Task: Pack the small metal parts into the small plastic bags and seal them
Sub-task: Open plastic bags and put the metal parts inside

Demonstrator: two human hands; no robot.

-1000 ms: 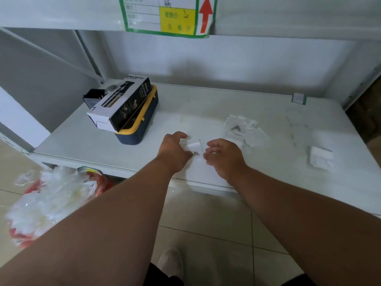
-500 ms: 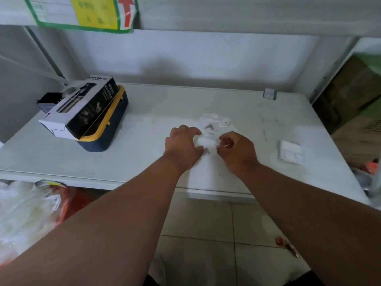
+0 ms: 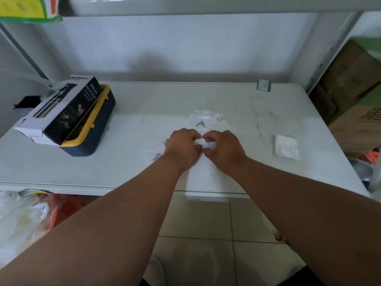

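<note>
My left hand [image 3: 183, 145] and my right hand [image 3: 223, 148] meet at the middle of the white table [image 3: 144, 112], fingers curled, both pinching one small clear plastic bag [image 3: 203, 143] between them. What is inside that bag is hidden by my fingers. Just behind them lies a loose pile of small plastic bags [image 3: 208, 118] with a small metal part [image 3: 200, 124] on it. Left of my left wrist another small bag [image 3: 153, 148] lies flat with a metal part [image 3: 156, 157] at its near edge.
A spray bottle box [image 3: 59, 112] rests on a navy and yellow case [image 3: 97, 129] at the table's left. A stack of white bags [image 3: 286, 146] lies at the right. Cardboard boxes [image 3: 354, 100] stand beyond the right edge. A bag of plastic waste [image 3: 22, 219] sits on the floor at left.
My hands moved closer together and now pinch a bag between them. A bag with a metal part lies left of my left wrist.
</note>
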